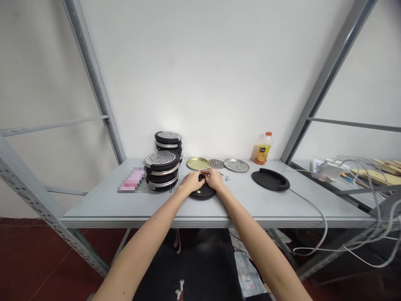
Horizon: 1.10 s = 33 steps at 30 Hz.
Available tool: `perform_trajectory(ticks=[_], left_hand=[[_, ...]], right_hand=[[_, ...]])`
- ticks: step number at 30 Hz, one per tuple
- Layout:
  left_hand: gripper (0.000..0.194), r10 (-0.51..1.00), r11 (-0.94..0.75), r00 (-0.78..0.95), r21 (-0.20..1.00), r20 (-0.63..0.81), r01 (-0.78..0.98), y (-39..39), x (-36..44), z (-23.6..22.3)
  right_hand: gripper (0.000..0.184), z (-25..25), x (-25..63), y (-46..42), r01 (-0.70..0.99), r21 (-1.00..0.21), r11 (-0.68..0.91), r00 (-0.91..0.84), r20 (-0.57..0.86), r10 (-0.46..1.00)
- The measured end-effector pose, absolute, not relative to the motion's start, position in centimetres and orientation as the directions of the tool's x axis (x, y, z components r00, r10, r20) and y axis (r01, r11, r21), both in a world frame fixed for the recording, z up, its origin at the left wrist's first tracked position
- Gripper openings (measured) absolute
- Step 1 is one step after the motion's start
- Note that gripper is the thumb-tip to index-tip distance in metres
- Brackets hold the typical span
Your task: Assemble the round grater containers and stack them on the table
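Note:
Both my hands meet over a round black base [203,194] lying flat on the grey table [103,205]. My left hand [191,182] and my right hand [215,179] have their fingers curled together around a small dark part at the base's far edge; what they pinch is too small to name. Just behind them lie a gold-coloured round tin [197,163], a small perforated metal disc [216,163] and a larger perforated metal plate [236,165]. A few small metal clips [227,178] lie by my right hand.
Two stacks of black round units with perforated metal tops [162,169] stand at the left, beside a pink blurred object [132,180]. A black lid [270,179] and an orange juice bottle [263,148] are at the right. White cables [316,209] trail off the table's right side.

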State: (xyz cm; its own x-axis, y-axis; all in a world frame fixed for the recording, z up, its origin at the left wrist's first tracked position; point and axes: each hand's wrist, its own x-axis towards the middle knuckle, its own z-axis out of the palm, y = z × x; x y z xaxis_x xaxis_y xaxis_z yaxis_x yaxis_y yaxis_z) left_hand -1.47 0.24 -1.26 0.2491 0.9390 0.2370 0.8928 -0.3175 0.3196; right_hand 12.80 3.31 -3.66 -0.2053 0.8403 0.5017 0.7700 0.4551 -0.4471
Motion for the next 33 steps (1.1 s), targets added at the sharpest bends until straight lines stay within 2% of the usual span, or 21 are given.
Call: perform_trajectory(ticks=[5, 12, 16, 21, 33], left_hand=[[0.035, 0.953, -0.256, 0.184, 0.318, 0.238, 0.913, 0.5, -1.2, -1.3], [0.033, 0.952, -0.255, 0.185, 0.295, 0.245, 0.921, 0.2, -1.3, -1.2], [0.031, 0.955, -0.237, 0.173, 0.270, 0.240, 0.933, 0.2, -1.1, -1.3], [0.030, 0.959, -0.222, 0.168, 0.236, 0.229, 0.946, 0.4, -0.7, -1.4], [0.029, 0.959, -0.219, 0.175, 0.194, 0.223, 0.956, 0.4, -0.3, -1.0]], right_hand=[[0.038, -3.5, 12.8, 3.4, 0.786, -0.422, 0.452, -0.219, 0.493, 0.842], [0.038, -3.9, 12.9, 4.1, 0.699, -0.481, 0.528, -0.245, 0.533, 0.810], [0.040, -4.0, 12.9, 4.4, 0.693, -0.466, 0.550, -0.290, 0.518, 0.804], [0.038, -3.9, 12.9, 4.6, 0.724, -0.431, 0.539, -0.306, 0.499, 0.811], [0.039, -4.2, 13.0, 4.7, 0.719, -0.465, 0.516, -0.272, 0.494, 0.826]])
